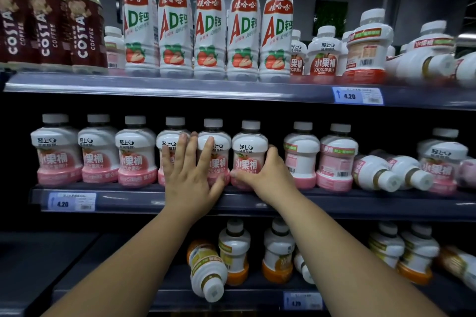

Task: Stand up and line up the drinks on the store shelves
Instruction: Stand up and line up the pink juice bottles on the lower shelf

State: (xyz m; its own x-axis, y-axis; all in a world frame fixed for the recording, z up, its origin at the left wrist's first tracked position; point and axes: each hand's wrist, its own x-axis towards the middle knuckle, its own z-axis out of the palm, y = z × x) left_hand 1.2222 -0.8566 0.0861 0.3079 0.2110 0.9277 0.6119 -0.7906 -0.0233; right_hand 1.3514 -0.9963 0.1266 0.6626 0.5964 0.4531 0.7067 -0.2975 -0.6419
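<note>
- Pink bottles (pixel 59 154) stand in a row along the middle shelf (pixel 257 201), squat and wide-shouldered; full, they are probably fairly heavy and steady once upright.
- Left hand (pixel 190 175) lies spread, fingers flat on the fronts of two bottles mid-row, pressing rather than gripping.
- Right hand (pixel 268 175) curls around the low waist of the next bottle (pixel 248 154), thumb in front.
- Smooth film labels look slippery; the narrowed waist above the base seems the surest hold.
- Fallen bottles (pixel 376 172) lie to the right, caps toward the near edge, liable to roll; take them by the body.
</note>
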